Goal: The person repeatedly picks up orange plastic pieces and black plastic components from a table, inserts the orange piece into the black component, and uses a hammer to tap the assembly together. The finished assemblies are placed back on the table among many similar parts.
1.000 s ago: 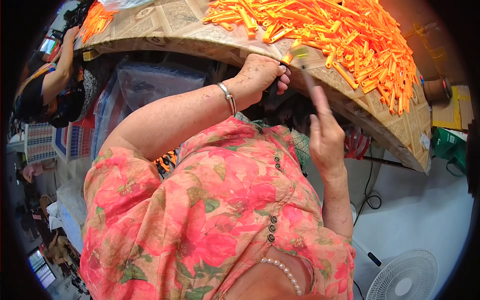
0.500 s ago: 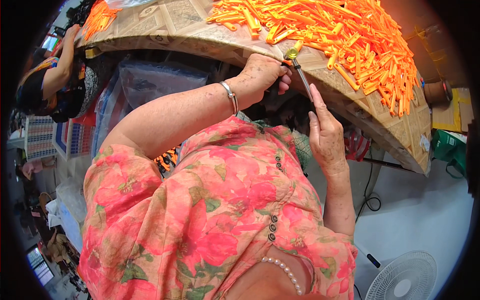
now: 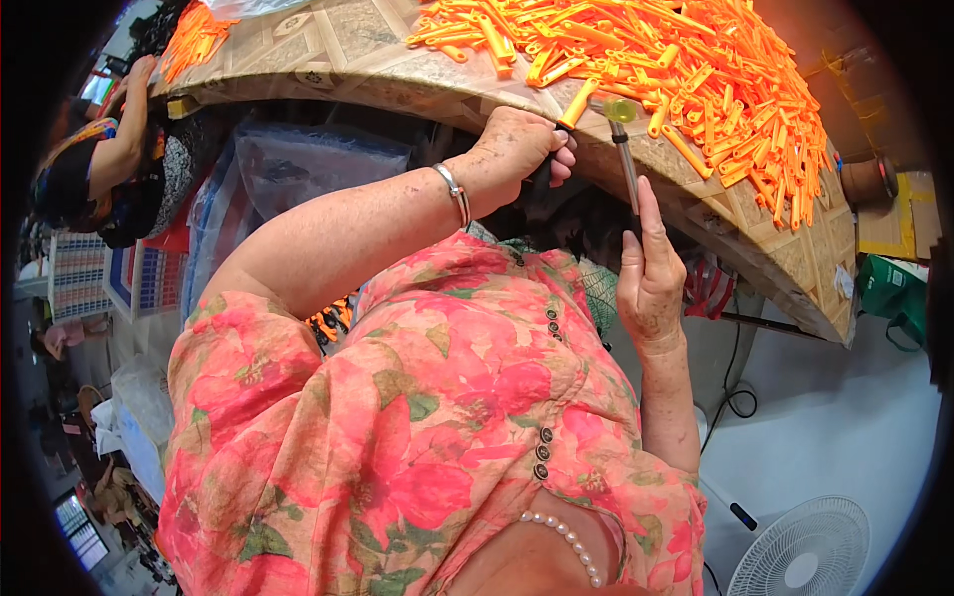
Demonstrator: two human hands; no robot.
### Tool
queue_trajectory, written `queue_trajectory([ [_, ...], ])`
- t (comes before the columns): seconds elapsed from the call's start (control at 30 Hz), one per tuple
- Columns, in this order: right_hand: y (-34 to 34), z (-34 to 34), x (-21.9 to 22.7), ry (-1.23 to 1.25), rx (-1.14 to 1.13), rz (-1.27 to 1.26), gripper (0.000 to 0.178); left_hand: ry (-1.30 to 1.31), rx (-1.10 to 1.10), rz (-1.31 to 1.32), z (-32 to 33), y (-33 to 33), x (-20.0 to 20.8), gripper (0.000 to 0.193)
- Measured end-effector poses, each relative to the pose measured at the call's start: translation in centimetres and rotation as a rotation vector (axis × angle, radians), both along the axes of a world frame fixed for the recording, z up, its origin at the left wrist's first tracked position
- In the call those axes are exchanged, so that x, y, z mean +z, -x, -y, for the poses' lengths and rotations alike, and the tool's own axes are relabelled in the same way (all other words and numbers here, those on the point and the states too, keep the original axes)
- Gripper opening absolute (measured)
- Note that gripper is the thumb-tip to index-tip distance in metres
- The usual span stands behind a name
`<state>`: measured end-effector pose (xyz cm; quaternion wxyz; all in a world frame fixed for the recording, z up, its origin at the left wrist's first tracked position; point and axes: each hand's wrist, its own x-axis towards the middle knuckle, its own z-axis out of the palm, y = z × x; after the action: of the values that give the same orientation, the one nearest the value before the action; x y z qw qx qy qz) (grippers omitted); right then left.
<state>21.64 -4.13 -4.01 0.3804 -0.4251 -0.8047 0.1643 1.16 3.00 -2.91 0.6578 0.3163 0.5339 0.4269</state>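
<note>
My left hand point(image 3: 532, 149) is closed at the table edge around a black part point(image 3: 543, 175). From its top an orange plastic piece point(image 3: 578, 103), long and narrow, points up and to the right. In my right hand point(image 3: 651, 268) is a small hammer point(image 3: 626, 159) with a metal shaft and a see-through yellow-green head. Its grip lies between thumb and fingers. The hammer head stands just right of the orange piece, apart from it. Palm and fingers hide the lower part of the black piece.
A large heap of orange plastic pieces point(image 3: 715, 109) covers the table's right side. The patterned table point(image 3: 348, 45) curves across the top. At the far left, another person's arm point(image 3: 119, 149) reaches to a smaller orange pile point(image 3: 194, 40). A white fan point(image 3: 801, 551) stands lower right.
The hammer head has moved right, off the end of the orange piece, and the right hand has shifted slightly right. More of the orange piece now shows above my left hand.
</note>
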Motion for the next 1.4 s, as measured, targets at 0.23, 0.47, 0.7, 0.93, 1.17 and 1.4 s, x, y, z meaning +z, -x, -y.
queue_trajectory([
  [0.23,0.2,-0.4,0.6,0.081,0.029,0.067,0.062,-0.013,0.003,0.021,0.0,0.3,-0.3,0.014],
  [0.47,0.8,-0.2,-0.1,0.160,-0.033,0.170,0.062,-0.023,-0.007,-0.011,-0.1,0.2,0.1,0.014],
  [0.7,-2.1,-0.3,1.5,0.236,-0.274,-0.350,0.054,-0.082,-0.116,-0.010,0.3,1.3,-0.6,0.016],
  [0.93,-15.8,-4.2,1.0,0.205,-0.717,-0.713,0.040,-0.172,-0.298,0.149,1.8,-0.3,2.7,0.023],
  [1.17,-25.9,-8.2,-0.7,0.319,-0.845,-0.159,0.056,-0.476,-0.429,0.033,2.8,-1.9,3.4,0.029],
  [1.4,-16.6,-4.6,2.1,-0.096,-0.937,0.496,0.067,-1.315,-0.296,-0.709,2.9,-2.2,4.4,0.020],
])
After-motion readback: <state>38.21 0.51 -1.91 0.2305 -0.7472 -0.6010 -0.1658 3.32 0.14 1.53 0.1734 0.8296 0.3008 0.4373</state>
